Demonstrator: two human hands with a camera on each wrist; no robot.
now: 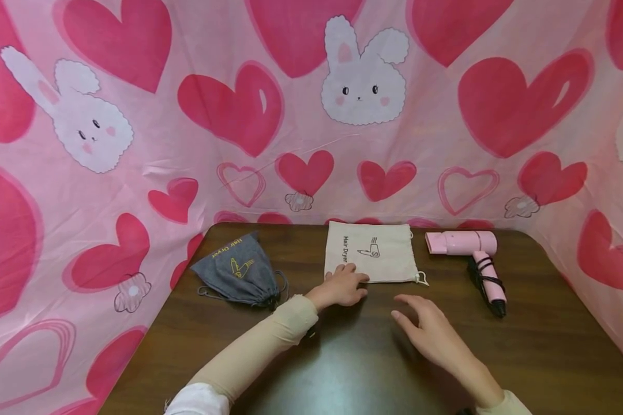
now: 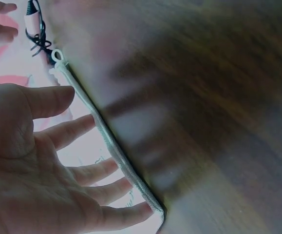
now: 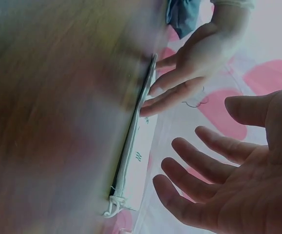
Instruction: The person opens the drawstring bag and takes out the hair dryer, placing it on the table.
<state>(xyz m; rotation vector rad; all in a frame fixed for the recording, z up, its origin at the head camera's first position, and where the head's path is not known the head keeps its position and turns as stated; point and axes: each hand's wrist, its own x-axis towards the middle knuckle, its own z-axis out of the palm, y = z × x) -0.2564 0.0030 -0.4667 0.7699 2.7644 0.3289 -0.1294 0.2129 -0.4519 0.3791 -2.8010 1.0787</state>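
Observation:
A cream drawstring bag (image 1: 394,256) printed "Hair Dryer" lies flat toward the back of the table. My left hand (image 1: 344,285) touches its near left edge with spread, fairly straight fingers; in the left wrist view the fingertips (image 2: 109,168) reach the bag's edge. Over the table, to the right and nearer, my right hand (image 1: 431,331) hovers with relaxed fingers and nothing in it. In the right wrist view that hand (image 3: 228,170) stands apart from the bag (image 3: 138,161). A pink hair dryer (image 1: 464,243), black cord wound round its handle, lies right of the bag.
A dark grey drawstring bag (image 1: 244,271) with yellow "Hair Dryer" print lies at the left of the brown wooden table (image 1: 353,369). Pink cloth (image 1: 301,132) with hearts and rabbits hangs behind the table and along both sides.

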